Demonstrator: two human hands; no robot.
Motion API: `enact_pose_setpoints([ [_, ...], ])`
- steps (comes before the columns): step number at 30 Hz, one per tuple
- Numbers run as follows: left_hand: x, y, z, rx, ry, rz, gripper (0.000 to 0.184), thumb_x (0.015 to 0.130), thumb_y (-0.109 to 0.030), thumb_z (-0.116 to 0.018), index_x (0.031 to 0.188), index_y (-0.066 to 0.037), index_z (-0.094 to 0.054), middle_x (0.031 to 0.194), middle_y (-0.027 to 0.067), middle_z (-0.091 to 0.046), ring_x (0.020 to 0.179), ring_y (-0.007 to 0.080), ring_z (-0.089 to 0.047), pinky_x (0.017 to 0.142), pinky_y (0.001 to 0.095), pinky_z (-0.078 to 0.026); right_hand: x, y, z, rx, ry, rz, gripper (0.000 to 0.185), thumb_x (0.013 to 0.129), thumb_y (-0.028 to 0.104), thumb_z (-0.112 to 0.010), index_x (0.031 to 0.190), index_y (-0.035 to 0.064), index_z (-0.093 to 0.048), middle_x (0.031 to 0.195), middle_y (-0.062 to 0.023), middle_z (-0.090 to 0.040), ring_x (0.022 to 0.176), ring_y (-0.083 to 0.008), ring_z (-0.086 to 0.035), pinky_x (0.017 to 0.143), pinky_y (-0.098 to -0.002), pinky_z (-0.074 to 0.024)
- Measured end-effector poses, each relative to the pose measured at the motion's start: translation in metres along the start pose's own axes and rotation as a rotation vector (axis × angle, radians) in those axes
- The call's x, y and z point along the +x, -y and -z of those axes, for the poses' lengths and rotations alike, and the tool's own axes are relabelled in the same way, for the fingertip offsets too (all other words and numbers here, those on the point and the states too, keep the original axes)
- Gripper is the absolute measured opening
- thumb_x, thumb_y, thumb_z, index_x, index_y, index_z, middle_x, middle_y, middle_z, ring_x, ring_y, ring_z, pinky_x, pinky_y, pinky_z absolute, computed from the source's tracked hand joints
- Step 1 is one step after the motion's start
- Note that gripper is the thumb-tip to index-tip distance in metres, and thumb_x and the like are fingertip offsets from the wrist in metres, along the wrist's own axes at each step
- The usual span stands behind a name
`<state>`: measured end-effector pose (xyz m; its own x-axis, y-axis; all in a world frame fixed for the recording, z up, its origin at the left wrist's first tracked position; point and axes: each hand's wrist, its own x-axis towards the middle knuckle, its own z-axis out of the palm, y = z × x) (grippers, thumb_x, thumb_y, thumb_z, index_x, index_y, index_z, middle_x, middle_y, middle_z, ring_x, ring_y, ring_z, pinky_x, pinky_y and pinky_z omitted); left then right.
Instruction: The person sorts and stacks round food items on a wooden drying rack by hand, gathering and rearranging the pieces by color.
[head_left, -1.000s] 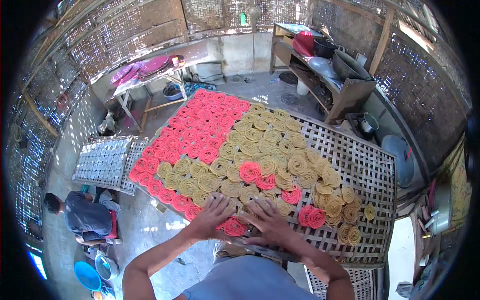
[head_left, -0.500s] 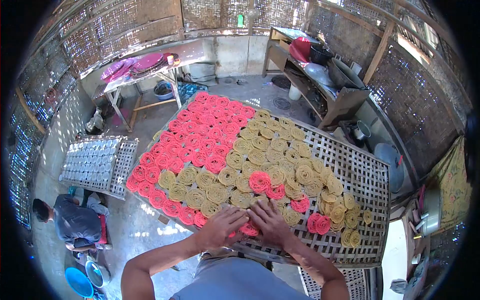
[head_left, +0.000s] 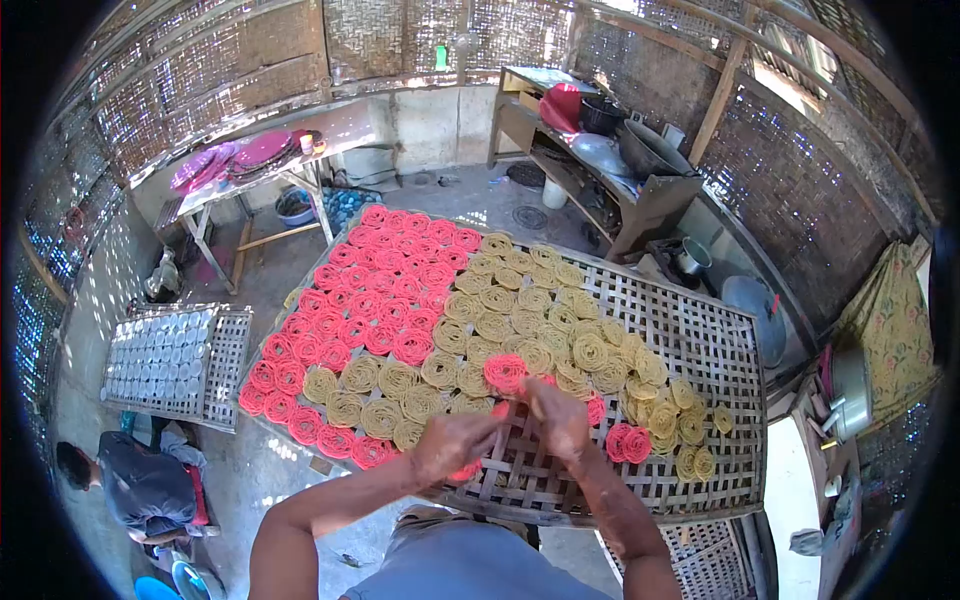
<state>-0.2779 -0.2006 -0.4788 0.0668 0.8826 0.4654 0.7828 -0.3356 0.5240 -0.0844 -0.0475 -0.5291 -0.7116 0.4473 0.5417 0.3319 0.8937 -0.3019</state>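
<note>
Pink noodle-like coils point(head_left: 385, 290) and yellowish coils point(head_left: 490, 325) lie in rows on a large woven bamboo tray point(head_left: 690, 340). My left hand point(head_left: 455, 445) hovers at the tray's near edge, its fingers pressed together beside a bit of pink coil; what it holds, if anything, is hidden. To its right, my right hand point(head_left: 555, 415) has closed fingers at the lower edge of a pink coil point(head_left: 506, 373). Bare lattice shows between and below the hands. Two pink coils point(head_left: 628, 442) lie right of my right hand.
A person point(head_left: 150, 485) crouches at the lower left, near blue basins. Behind that person stands a rack of pale discs point(head_left: 160, 355). At the back are a table point(head_left: 240, 175) with pink trays and a wooden shelf point(head_left: 650, 205) with pots. A metal pot point(head_left: 850, 395) is at right.
My right hand has risen up the tray to the pink coil, and the hands have moved apart. Coils near the front edge are gone from there, baring lattice. The view has shifted.
</note>
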Motion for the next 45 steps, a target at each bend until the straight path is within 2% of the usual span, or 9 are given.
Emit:
enact_pose_setpoints([
  [6,0.057,0.043,-0.005,0.060,-0.228,0.087,0.031,0.085,-0.022,-0.077,0.111,-0.009,-0.070,0.098,0.0107,-0.072,0.080,0.0263,-0.071,0.066,0.0370,-0.057,0.023,-0.023,0.054,0.469,-0.414,-0.681,0.032,0.094,0.008,-0.070,0.124,-0.0012,-0.064,0.111,-0.0123,-0.073,0.092,-0.0210,-0.071,0.079,-0.0341,-0.0566],
  [10,0.080,0.039,-0.001,0.254,-0.093,-0.003,0.056,0.082,-0.036,-0.079,0.129,-0.011,-0.061,0.131,0.0152,-0.060,0.118,0.0317,-0.060,0.094,0.0437,-0.051,0.014,-0.056,0.069,0.297,-0.587,-0.542,0.054,0.090,0.012,-0.074,0.139,0.0000,-0.053,0.110,-0.0123,-0.071,0.091,-0.0179,-0.069,0.076,-0.0313,-0.0574],
  [13,0.074,0.057,-0.032,0.359,0.208,-0.116,0.081,0.081,-0.058,-0.071,0.144,-0.013,-0.048,0.153,0.0180,-0.042,0.144,0.0390,-0.036,0.118,0.0498,-0.029,0.003,-0.033,0.089,0.033,-0.292,-0.768,0.081,0.081,0.022,-0.083,0.148,0.0014,-0.042,0.124,-0.0184,-0.066,0.107,-0.0278,-0.068,0.089,-0.0387,-0.0555],
  [14,0.071,0.069,-0.047,0.406,0.251,-0.141,0.082,0.082,-0.061,-0.069,0.145,-0.013,-0.048,0.152,0.0182,-0.043,0.144,0.0387,-0.036,0.119,0.0494,-0.028,-0.012,-0.038,0.081,-0.165,-0.252,-0.628,0.102,0.073,0.041,-0.088,0.153,0.0065,-0.036,0.142,-0.0231,-0.054,0.131,-0.0392,-0.052,0.110,-0.0491,-0.0413],
  [16,0.071,0.084,-0.055,0.374,0.293,-0.172,0.080,0.085,-0.063,-0.063,0.146,-0.014,-0.048,0.151,0.0184,-0.044,0.143,0.0371,-0.038,0.119,0.0483,-0.026,-0.020,-0.023,0.072,-0.281,-0.089,-0.410,0.101,0.076,0.054,-0.081,0.153,0.0069,-0.036,0.150,-0.0228,-0.044,0.142,-0.0405,-0.039,0.116,-0.0546,-0.0297],
  [23,0.094,0.083,-0.043,0.377,0.374,-0.364,0.058,0.095,-0.047,-0.058,0.137,-0.007,-0.054,0.141,0.0207,-0.053,0.131,0.0362,-0.049,0.106,0.0485,-0.041,0.007,-0.027,0.019,-0.387,0.386,-0.262,0.103,0.081,0.081,-0.055,0.157,0.0160,-0.034,0.162,-0.0220,-0.026,0.153,-0.0429,-0.014,0.121,-0.0611,-0.0122],
  [26,0.091,0.095,-0.049,0.297,0.256,-0.397,0.045,0.097,-0.037,-0.058,0.128,-0.004,-0.060,0.131,0.0203,-0.060,0.124,0.0370,-0.055,0.105,0.0467,-0.043,0.026,-0.041,0.020,-0.388,0.460,-0.196,0.093,0.085,0.069,-0.059,0.156,0.0142,-0.035,0.160,-0.0185,-0.032,0.151,-0.0434,-0.021,0.119,-0.0624,-0.0177],
  [35,0.104,0.092,-0.037,0.306,0.363,-0.295,0.075,0.082,-0.032,-0.070,0.147,-0.005,-0.045,0.148,0.0247,-0.047,0.137,0.0420,-0.046,0.116,0.0486,-0.036,0.040,-0.079,0.011,-0.437,0.408,-0.007,0.087,0.073,0.040,-0.079,0.148,0.0122,-0.045,0.148,-0.0154,-0.050,0.136,-0.0363,-0.049,0.107,-0.0537,-0.0411],
  [45,0.127,0.105,-0.041,-0.053,0.233,-0.077,0.062,0.073,-0.011,-0.073,0.134,-0.009,-0.060,0.128,0.0156,-0.064,0.109,0.0353,-0.066,0.092,0.0428,-0.055,0.040,-0.100,0.000,-0.254,0.184,0.028,0.066,0.076,0.027,-0.078,0.136,0.0106,-0.056,0.126,-0.0129,-0.067,0.113,-0.0294,-0.066,0.093,-0.0426,-0.0514],
])
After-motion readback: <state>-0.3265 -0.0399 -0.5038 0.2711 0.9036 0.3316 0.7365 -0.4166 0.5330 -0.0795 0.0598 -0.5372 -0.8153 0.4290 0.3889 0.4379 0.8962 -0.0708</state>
